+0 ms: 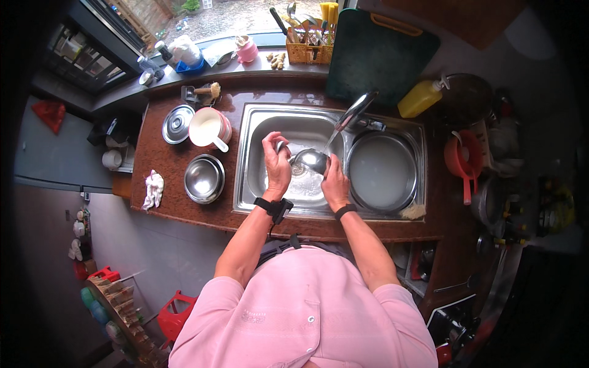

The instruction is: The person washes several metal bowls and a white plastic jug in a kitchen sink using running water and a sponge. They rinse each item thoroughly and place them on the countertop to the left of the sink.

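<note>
Over the left basin of the stainless steel sink (244, 184), my right hand (336, 179) grips a small, rounded steel bowl (312, 160) by its right side. Water runs from the chrome faucet (352, 115) onto that bowl. My left hand (278, 165) is raised to the bowl's left, fingers curled around a small shiny metal piece (280, 146); its kind is unclear, being mostly covered. A drain (299, 171) shows partly beneath the bowl. In the right basin sits a wide round steel basin (382, 172) holding cloudy water.
Left of the sink are stacked steel bowls (202, 179), a handled white pot (209, 128), a steel lid (178, 123) and a crumpled cloth (153, 189). Behind stand a green cutting board (379, 55) and a yellow soap bottle (419, 99). A scrubber (414, 211) lies at the sink's front-right corner.
</note>
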Demonstrator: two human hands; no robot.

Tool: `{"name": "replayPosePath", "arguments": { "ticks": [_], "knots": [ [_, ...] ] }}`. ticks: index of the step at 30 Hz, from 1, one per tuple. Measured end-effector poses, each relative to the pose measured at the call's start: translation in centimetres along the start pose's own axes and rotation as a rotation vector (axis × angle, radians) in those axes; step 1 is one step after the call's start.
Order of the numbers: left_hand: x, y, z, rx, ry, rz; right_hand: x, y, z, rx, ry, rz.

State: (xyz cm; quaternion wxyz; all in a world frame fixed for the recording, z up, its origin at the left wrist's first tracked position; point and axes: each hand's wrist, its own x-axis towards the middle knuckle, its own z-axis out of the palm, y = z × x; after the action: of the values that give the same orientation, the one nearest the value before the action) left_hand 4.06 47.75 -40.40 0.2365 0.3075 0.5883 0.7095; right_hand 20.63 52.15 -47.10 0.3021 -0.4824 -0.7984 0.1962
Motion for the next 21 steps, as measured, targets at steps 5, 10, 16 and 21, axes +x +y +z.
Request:
{"name": "replayPosePath", "arguments": {
  "ticks": [5,10,16,21],
  "knots": [
    [-1.2,-3.0,-1.2,0.548,-0.209,0.057,-1.1,0.8,3.0,0.205,-0.25,0.455],
    [-2.9,-7.5,-2.4,0.708,-0.415,-0.062,-2.7,1.7,5.7,0.258,-0.243,0.34],
    [-3.8,-9.6,-1.9,0.854,-0.452,-0.2,-1.8,-1.3,2.4,0.961,-0.51,0.935],
    [-4.1,-9.4,-1.8,0.956,-0.589,0.036,-2.2,-0.5,2.2,1.142,-0.656,1.12]
  ]
}}
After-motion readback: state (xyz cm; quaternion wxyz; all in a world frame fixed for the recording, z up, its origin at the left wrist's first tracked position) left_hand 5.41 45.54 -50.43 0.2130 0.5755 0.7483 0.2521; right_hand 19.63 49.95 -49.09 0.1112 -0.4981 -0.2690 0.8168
